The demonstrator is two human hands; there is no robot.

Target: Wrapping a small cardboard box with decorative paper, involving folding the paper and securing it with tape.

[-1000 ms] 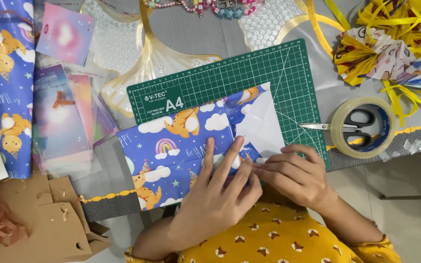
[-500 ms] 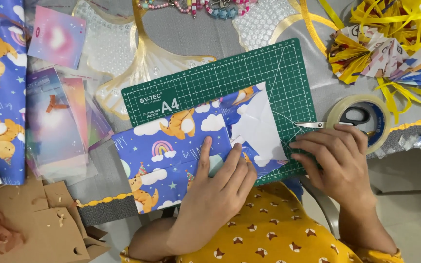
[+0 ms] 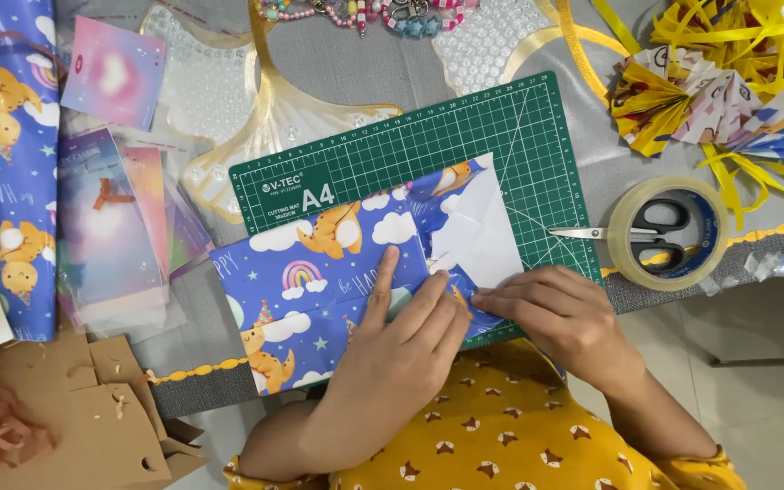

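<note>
Left hand [image 3: 401,349] presses flat, fingers spread, on blue wrapped parcel [image 3: 338,290] over green cutting mat [image 3: 501,136]. Right hand [image 3: 560,313], fingers together, pins its white flap [image 3: 478,238].

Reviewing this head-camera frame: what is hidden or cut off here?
- What the blue cartoon-print wrapping paper covers: hidden by the paper itself.
- The paper's near right fold: under the left hand and right hand.
- Silver scissors with black handles: partly hidden by the clear tape roll lying over them.
- Yellow ribbon pile: cut off by the top and right edges.
</note>
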